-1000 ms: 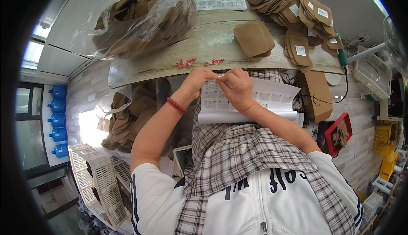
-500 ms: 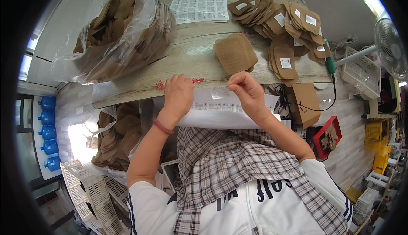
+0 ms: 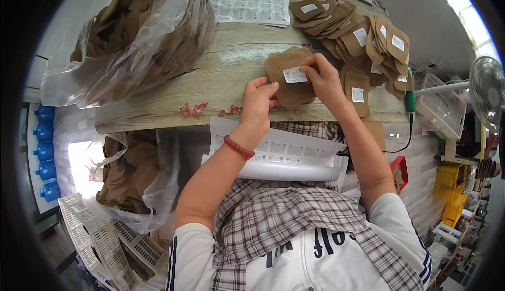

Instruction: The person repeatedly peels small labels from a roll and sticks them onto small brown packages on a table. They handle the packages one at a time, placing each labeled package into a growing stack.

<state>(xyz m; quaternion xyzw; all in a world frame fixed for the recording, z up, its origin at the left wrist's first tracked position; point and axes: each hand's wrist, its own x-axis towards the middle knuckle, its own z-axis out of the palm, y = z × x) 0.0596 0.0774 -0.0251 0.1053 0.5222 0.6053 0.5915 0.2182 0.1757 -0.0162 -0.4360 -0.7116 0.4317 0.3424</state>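
Right hand (image 3: 322, 78): thumb and forefinger pinch a small white rectangular label (image 3: 293, 76) against a stack of rounded brown textured pads (image 3: 289, 93) on the pale wooden table (image 3: 231, 44). Left hand (image 3: 256, 101): fingers curve at the stack's left edge; from where I stand, I cannot tell whether they grip. Left, a large clear plastic bag (image 3: 152, 43) holds brown pieces; a second clear bag (image 3: 167, 170), below the table, holds more.

label sheet (image 3: 250, 2): top cut off | white label (image 3: 293, 76): edge behind right hand (image 3: 323, 79)
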